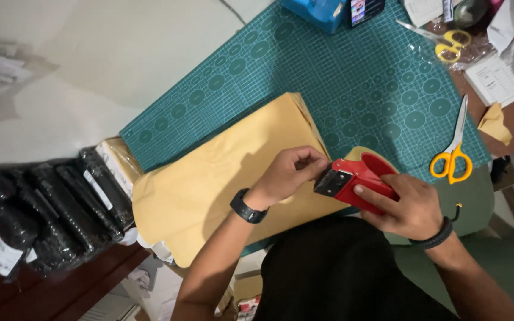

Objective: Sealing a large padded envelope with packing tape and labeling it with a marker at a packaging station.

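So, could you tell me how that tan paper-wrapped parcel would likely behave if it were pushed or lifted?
The tan parcel lies flat and broad on the green cutting mat, so it would probably slide rather than roll or tip. Its paper looks smooth, perhaps slippery. The creases suggest a soft wrap that may flex; its weight cannot be judged.

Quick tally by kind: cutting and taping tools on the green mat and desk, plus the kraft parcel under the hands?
Yellow-handled scissors: 2, one at the mat's right edge, one at the top right
Red plastic tape dispenser: 1, gripped by the right hand, left hand at its blade end
Brown kraft-paper parcel: 1
Total: 4
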